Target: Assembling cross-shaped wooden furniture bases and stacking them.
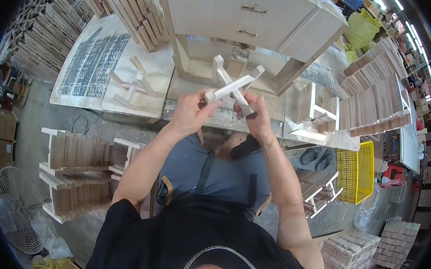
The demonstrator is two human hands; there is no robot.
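Note:
Between both hands, above the workbench's front edge, I hold a pale wooden cross-shaped frame [234, 89] with short upright pieces at its ends. My left hand [192, 112] is closed on its near left end. My right hand [257, 118] grips the near right end, with the thumb on the outer side. The two far ends point up and away from me. On the bench to the left lies a similar wooden cross frame [131, 85], apart from my hands.
Ahead stands a wooden cabinet-like box [243, 16] with metal handles. Wooden frames [317, 111] stand at the bench's right, beside stacked wooden pieces [372, 103]. More stacks [81, 155] sit at the lower left, near a fan [15, 210]. A yellow crate [357, 172] stands right.

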